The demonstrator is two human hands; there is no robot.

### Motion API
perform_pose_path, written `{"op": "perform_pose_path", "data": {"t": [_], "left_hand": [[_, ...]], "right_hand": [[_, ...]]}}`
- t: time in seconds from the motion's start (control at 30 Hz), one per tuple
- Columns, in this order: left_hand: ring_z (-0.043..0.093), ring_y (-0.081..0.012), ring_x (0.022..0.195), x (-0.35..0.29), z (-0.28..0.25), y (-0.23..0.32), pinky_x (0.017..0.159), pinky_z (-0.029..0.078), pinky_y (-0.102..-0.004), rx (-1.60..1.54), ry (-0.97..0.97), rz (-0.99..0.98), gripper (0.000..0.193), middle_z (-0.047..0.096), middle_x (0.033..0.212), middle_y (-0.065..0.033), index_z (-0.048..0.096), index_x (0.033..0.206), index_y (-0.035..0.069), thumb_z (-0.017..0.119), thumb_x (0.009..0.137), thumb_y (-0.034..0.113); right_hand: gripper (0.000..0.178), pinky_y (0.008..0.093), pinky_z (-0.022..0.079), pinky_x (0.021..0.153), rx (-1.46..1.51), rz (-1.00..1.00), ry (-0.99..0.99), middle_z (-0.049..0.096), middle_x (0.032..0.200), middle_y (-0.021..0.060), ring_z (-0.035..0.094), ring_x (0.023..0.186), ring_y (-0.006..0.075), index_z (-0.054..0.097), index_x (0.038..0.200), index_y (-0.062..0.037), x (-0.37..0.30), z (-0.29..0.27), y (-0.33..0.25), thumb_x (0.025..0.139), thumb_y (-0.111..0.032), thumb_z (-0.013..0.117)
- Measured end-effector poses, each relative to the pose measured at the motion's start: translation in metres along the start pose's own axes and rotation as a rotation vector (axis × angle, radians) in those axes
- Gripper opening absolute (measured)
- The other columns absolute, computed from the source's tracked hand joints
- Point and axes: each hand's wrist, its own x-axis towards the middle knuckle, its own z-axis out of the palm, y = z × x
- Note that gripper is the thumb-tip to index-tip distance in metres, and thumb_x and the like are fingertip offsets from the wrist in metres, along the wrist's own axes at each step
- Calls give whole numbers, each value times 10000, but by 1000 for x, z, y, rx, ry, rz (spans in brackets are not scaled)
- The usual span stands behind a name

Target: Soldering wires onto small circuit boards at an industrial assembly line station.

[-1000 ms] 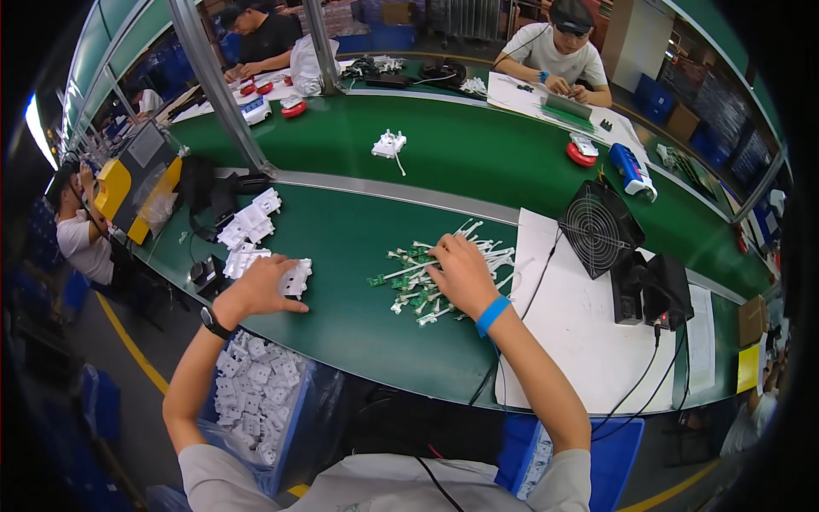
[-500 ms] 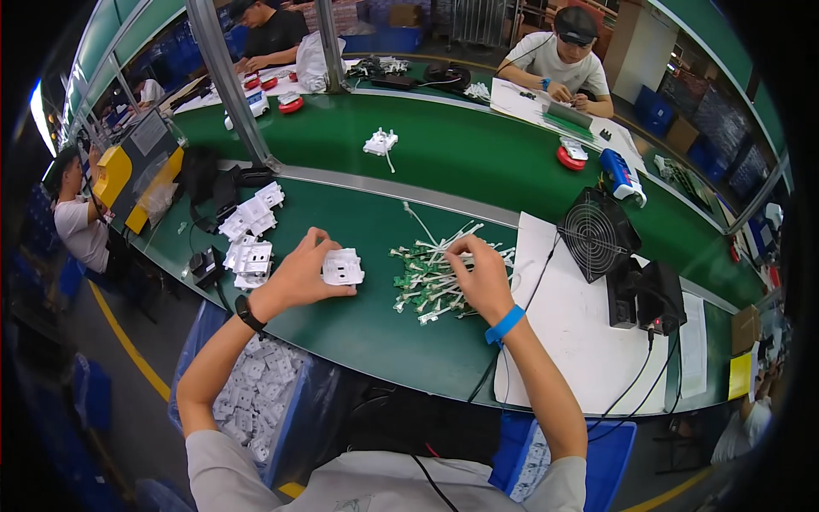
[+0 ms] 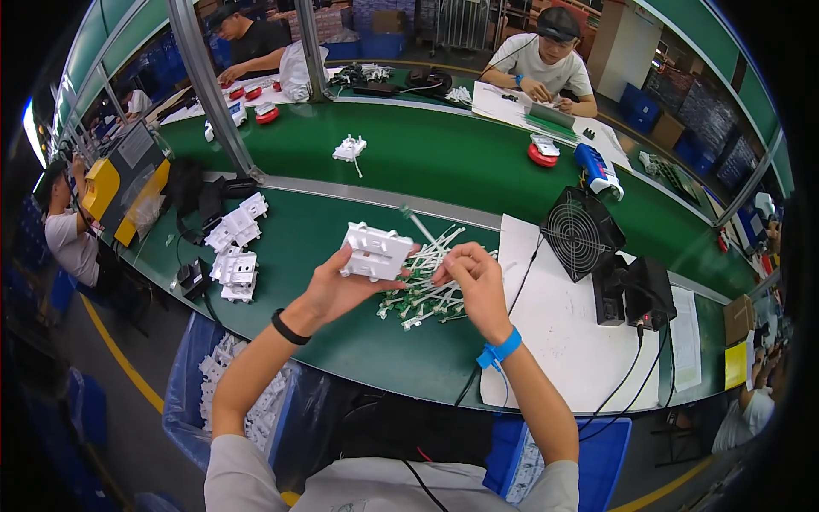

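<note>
My left hand (image 3: 328,286) holds a white plastic housing (image 3: 375,253) by its edges, tilted up above the green bench. Close to its right, my right hand (image 3: 476,283) has thumb and forefinger pinched together. A blurred white cable (image 3: 420,227) with a greenish end slants up from near those fingers and seems to be in their grip, though the pinch itself is partly hidden. Beneath both hands lies a pile of white cables with small green boards (image 3: 415,300). Several more white housings (image 3: 235,271) are stacked to the left on the bench.
A white sheet (image 3: 546,341) lies to the right, with a black fan (image 3: 583,235) and black power boxes (image 3: 636,292). A blue bin of white parts (image 3: 294,418) stands below the bench edge. Beyond a metal rail, the green conveyor carries another housing (image 3: 348,148). Co-workers sit across.
My left hand has lifted the housing off the bench, tilted it and brought it right, toward my right hand. The slanting cable has shifted. My view has turned slightly.
</note>
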Motion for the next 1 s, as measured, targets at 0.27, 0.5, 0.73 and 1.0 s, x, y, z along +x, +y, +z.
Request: {"op": "perform_pose_path", "data": {"t": [0.27,0.5,0.73,1.0], "left_hand": [[602,-389,1218,16,27,-26,1068,457,-503,28,-65,8,1000,548,1400,-312,458,1476,-19,627,841,735],[625,-358,1236,7,40,-47,1125,441,-436,-51,-474,-311,868,614,1350,-268,424,1463,-52,690,882,534],[610,-376,1233,3,51,-61,1084,458,-472,-106,-300,-254,814,545,1440,-256,418,1480,16,630,942,589],[615,-124,707,17,72,-28,558,441,-237,5,38,-408,825,682,1291,-216,575,1408,24,197,1047,662]], "right_hand": [[184,318,531,917,-74,147,-275,745,991,99,707,959,169,680,1092,44,-32,-25,-9,999,-112,653],[375,363,495,1045,57,199,-226,712,1183,146,661,1116,213,650,1245,64,-32,-33,-17,1091,-241,497],[141,288,518,835,158,97,44,700,917,78,655,875,140,682,1019,25,-38,-28,-24,990,-106,638],[208,308,518,723,-555,-421,158,706,911,133,674,790,211,738,1073,47,-44,-39,-60,869,48,699]]}}
